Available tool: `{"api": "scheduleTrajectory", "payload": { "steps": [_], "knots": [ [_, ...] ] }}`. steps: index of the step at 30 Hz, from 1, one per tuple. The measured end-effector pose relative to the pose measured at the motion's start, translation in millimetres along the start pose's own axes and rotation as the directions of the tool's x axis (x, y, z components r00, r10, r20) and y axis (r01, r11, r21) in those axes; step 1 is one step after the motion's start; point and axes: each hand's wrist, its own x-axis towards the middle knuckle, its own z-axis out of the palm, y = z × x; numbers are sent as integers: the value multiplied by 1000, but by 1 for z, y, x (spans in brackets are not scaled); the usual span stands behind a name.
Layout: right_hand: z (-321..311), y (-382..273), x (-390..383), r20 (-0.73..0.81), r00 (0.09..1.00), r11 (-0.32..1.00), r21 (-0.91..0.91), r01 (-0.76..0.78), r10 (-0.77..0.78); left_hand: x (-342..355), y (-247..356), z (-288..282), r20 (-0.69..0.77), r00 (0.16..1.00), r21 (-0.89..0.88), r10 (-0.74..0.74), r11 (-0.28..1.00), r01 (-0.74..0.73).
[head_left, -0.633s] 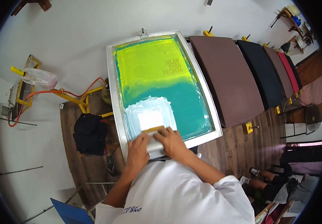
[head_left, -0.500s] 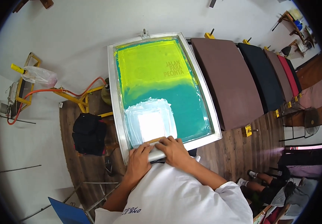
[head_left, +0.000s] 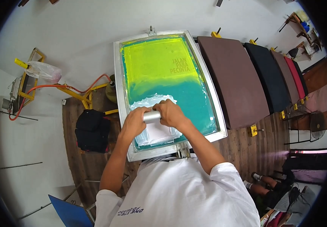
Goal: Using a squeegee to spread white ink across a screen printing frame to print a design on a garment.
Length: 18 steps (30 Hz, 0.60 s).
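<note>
A silver-framed printing screen (head_left: pixel 220 134) lies in front of me, coated yellow-green (head_left: pixel 152 56) at the far half and teal (head_left: pixel 194 106) nearer, with faint lettering at the upper right. A patch of white ink (head_left: pixel 158 134) covers its lower left. My left hand (head_left: pixel 134 122) and my right hand (head_left: pixel 169 113) are closed on either end of a squeegee's cylindrical silver handle (head_left: pixel 151 116), over the upper part of the white patch. The squeegee's blade is hidden. A metal clamp (head_left: pixel 183 150) sits at the frame's near edge.
A row of brown, black and red boards (head_left: pixel 235 83) runs right. A yellow metal stand (head_left: pixel 84 98) with an orange hose is at left, above folded dark cloth (head_left: pixel 92 132). A blue panel (head_left: pixel 68 210) is lower left. Another person's legs (head_left: pixel 269 181) show at lower right.
My hands and the squeegee have moved from the screen's near edge up across the white patch, away from my body. The near clamp and more of my forearms now show.
</note>
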Motion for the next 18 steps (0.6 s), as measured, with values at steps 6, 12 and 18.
{"api": "scheduleTrajectory", "payload": {
  "steps": [6, 12, 18],
  "knots": [
    [8, -12, -43, -37, 999, 998, 55, 0, 2, -40, 19, 15, -35, 999, -70, -4, 998, 1],
    [16, -24, -89, -13, 1000, 994, 114, 2, -1, -76, 52, 15, 109, 977, -59, -181, 980, 188],
    [-3, -33, -101, 187, 982, 993, 116, -1, -21, -93, 56, 10, 162, 965, -74, -208, 972, 222]
  ]
}}
